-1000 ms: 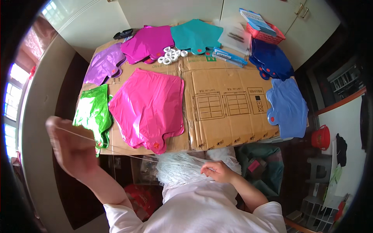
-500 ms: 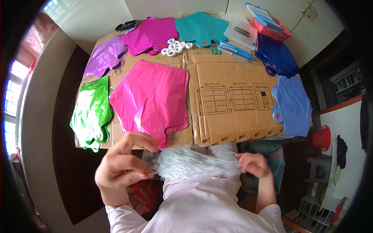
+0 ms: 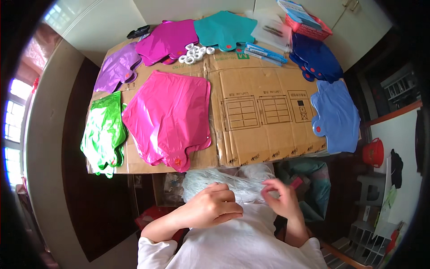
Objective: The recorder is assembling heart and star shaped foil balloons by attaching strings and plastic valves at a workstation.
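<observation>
My left hand (image 3: 216, 206) is closed, its fingers curled in over my lap. Whatever it may hold is too fine to make out. To its right, my right hand (image 3: 284, 199) has bent fingers, with thumb and forefinger parted; I see nothing between them. Just beyond both hands, a thick bundle of white thread (image 3: 246, 184) lies between my body and the table edge. The nearest thing on the table is a flat stack of pink foil balloons (image 3: 172, 116), its rounded neck tab over the near edge.
Flat foil balloons lie around the cardboard tabletop (image 3: 264, 141): green (image 3: 105, 132), purple (image 3: 117, 67), magenta (image 3: 170, 40), teal (image 3: 226, 31), dark blue (image 3: 316, 58) and light blue (image 3: 335, 116). White ribbon rolls (image 3: 192, 54), blue packets (image 3: 266, 54) and a red basket (image 3: 324, 30) stand farther back.
My left hand has moved right, from beside the pink stack's tab to above my lap near my right hand. The right hand has shifted slightly left, its thumb and forefinger now parted.
</observation>
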Action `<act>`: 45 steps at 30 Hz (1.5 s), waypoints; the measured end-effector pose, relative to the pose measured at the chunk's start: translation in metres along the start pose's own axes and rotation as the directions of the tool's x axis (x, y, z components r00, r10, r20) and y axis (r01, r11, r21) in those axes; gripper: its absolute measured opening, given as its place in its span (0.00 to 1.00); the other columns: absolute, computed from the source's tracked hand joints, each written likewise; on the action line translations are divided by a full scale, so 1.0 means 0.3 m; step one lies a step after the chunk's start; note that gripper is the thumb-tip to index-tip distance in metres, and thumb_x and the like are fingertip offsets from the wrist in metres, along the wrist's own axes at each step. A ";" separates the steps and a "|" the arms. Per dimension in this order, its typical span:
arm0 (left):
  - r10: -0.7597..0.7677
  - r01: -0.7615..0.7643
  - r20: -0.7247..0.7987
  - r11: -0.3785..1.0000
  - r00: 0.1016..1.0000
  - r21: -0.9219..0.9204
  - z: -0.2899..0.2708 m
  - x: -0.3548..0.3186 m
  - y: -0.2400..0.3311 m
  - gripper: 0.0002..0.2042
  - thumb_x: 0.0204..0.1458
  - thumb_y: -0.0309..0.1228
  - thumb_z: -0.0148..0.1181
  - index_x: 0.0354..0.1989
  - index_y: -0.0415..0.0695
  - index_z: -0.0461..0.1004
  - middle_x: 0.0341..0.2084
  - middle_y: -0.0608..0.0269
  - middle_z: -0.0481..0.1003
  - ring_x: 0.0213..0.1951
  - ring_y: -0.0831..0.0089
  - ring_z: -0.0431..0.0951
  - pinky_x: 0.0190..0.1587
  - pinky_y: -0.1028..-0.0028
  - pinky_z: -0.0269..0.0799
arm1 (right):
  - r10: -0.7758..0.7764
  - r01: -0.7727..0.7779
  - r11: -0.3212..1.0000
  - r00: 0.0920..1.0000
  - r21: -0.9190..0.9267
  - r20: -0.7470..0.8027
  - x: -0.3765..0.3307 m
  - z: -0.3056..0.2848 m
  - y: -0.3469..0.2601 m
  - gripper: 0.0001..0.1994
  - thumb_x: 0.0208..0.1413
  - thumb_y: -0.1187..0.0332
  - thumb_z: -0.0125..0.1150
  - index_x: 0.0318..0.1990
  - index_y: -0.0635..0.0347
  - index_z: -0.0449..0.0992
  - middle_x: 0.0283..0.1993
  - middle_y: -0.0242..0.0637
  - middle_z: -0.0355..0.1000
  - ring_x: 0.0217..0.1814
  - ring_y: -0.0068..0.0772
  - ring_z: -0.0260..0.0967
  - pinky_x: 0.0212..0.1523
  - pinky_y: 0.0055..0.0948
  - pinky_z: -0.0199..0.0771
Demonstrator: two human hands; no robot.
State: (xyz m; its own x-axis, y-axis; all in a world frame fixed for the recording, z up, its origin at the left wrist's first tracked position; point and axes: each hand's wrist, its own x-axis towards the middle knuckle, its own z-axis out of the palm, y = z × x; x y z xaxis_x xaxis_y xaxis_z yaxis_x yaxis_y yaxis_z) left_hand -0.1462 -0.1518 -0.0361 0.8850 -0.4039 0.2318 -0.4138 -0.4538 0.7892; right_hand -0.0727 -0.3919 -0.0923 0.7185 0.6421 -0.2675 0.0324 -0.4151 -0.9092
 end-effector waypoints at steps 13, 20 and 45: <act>-0.291 0.261 0.029 0.804 0.956 -0.534 0.014 -0.092 -0.010 0.03 0.49 0.24 0.59 0.29 0.39 0.77 0.22 0.60 0.76 0.26 0.72 0.75 0.30 0.75 0.70 | -0.362 0.165 0.882 0.837 0.441 0.410 0.069 0.133 -0.031 0.08 0.58 0.68 0.52 0.35 0.64 0.73 0.26 0.30 0.70 0.28 0.15 0.62 0.28 0.18 0.61; -0.519 0.161 -0.028 0.317 0.855 -0.935 0.104 -0.125 -0.019 0.05 0.49 0.20 0.57 0.33 0.33 0.76 0.30 0.56 0.78 0.31 0.76 0.75 0.36 0.77 0.70 | -0.249 0.090 0.848 0.938 0.522 0.243 0.098 0.201 0.026 0.07 0.58 0.70 0.51 0.34 0.63 0.73 0.26 0.29 0.70 0.27 0.16 0.63 0.26 0.20 0.62; -0.169 -0.049 -0.261 0.748 0.950 -0.662 0.075 -0.151 -0.061 0.07 0.42 0.17 0.56 0.30 0.38 0.78 0.21 0.65 0.73 0.30 0.71 0.68 0.36 0.73 0.65 | -0.525 0.515 0.841 0.851 0.165 0.023 0.148 0.254 -0.060 0.04 0.46 0.77 0.56 0.31 0.59 0.73 0.21 0.37 0.68 0.20 0.35 0.67 0.21 0.30 0.65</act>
State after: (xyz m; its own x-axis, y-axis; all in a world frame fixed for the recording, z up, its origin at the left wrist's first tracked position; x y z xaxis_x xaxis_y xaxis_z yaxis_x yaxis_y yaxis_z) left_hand -0.1834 -0.1431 -0.0740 0.9668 -0.0999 0.2352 -0.2112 0.2058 0.9555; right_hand -0.0944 -0.3069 -0.1122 0.5783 0.7788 0.2430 0.2830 0.0879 -0.9551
